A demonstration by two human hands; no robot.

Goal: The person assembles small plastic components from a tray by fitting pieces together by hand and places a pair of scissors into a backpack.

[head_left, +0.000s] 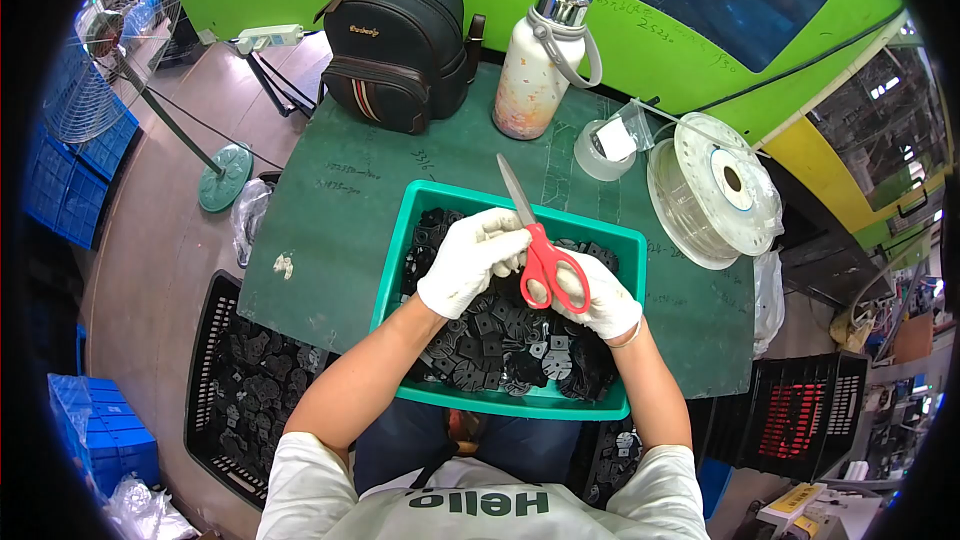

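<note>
A pair of scissors (538,258) with red handles points up and away, its blades closed together. White-gloved, my right hand (606,300) is closed around the scissors by the handles. My left hand (474,258), also gloved, is closed just left of the scissors, with its fingertips pinched together near the handles; what they hold, if anything, is hidden. Both hands are over a green bin (392,270) on the table. Inside the bin lie many small black plastic parts (485,340), partly covered by my hands and forearms.
On the green table (300,240) stand a black backpack (395,40), a white bottle (535,70), a tape roll (603,152) and a large spool (715,190). A black crate (215,370) of dark parts is at the left, another crate (805,410) at the right. A fan (110,50) stands far left.
</note>
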